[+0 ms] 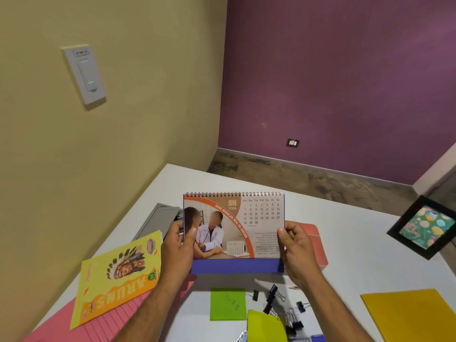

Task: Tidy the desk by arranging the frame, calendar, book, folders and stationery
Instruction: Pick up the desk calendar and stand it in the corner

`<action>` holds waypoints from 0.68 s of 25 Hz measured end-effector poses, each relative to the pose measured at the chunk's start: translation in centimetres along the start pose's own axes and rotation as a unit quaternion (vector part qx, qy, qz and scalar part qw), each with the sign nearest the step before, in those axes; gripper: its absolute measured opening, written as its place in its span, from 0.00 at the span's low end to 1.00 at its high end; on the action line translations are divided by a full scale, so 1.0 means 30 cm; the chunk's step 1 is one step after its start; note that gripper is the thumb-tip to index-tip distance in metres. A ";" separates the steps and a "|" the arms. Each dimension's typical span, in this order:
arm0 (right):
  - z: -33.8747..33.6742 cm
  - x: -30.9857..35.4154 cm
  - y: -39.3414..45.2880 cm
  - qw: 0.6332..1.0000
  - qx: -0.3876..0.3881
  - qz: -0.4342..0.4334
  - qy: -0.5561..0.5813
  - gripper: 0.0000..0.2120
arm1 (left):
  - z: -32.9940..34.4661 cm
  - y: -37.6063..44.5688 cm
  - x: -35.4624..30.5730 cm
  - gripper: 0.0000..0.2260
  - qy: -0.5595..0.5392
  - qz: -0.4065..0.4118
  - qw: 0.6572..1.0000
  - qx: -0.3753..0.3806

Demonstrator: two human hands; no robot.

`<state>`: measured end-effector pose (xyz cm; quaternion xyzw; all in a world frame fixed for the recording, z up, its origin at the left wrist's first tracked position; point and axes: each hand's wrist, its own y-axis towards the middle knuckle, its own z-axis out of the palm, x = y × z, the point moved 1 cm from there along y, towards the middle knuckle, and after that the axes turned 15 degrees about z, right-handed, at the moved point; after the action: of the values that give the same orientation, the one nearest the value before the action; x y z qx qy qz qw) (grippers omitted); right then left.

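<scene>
we hold the calendar [234, 230] upright above the middle of the white tabletop [350, 233], lifted clear of it, june page facing us, spiral binding on top. left hand [178, 248] grips its left edge, thumb curled over the front of the page, fingers behind. right hand [297, 250] grips the right edge the same way, thumb on the front. both grips closed on the calendar.

yellow book [118, 277] lies flat near the left edge, overlapping a pink folder [103, 324] under it at the near left corner. another pink folder [315, 243] lies behind the calendar and right hand, partly hidden. yellow folder [412, 314] sits at the near right edge. black picture frame [423, 227] is at the far right edge, tilted; can't tell if it stands or leans.

green sticky pad [228, 304] lies just below the calendar toward the near edge, a second yellow-green pad [265, 325] beside it. black binder clips [283, 307] scattered just right of the pads. grey tray [158, 219] near the left edge, behind the left hand.
</scene>
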<state>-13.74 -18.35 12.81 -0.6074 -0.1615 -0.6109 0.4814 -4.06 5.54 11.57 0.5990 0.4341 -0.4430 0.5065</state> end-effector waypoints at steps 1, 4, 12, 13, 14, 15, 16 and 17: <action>0.030 0.008 0.033 1.000 -0.006 -0.013 -0.020 0.05 | -0.011 0.029 0.010 0.01 0.009 0.002 1.000 0.000; 0.120 0.047 0.137 0.993 -0.018 -0.043 -0.109 0.04 | -0.039 0.125 0.023 0.01 0.018 0.006 1.000 -0.012; 0.389 0.142 0.491 0.955 -0.031 -0.088 -0.281 0.01 | -0.121 0.504 0.133 0.07 0.109 0.029 0.993 -0.037; 0.420 0.141 0.541 0.951 -0.035 -0.090 -0.293 0.01 | -0.126 0.553 0.145 0.07 0.123 0.034 0.991 -0.039; 0.447 0.138 0.587 0.947 -0.043 -0.094 -0.305 0.01 | -0.130 0.599 0.158 0.06 0.138 0.038 0.989 -0.040; 0.476 0.134 0.635 0.942 -0.050 -0.101 -0.318 0.02 | -0.132 0.649 0.180 0.06 0.156 0.045 0.986 -0.042; 0.501 0.129 0.679 0.935 -0.056 -0.109 -0.332 0.02 | -0.132 0.692 0.199 0.06 0.174 0.050 0.983 -0.043; 0.525 0.122 0.722 0.929 -0.060 -0.112 -0.347 0.02 | -0.133 0.731 0.218 0.07 0.192 0.052 0.979 -0.041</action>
<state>13.23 -17.96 11.01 -0.7870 -0.3485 -0.4205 0.2870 19.05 7.53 10.46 0.6733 0.5093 -0.2741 0.4605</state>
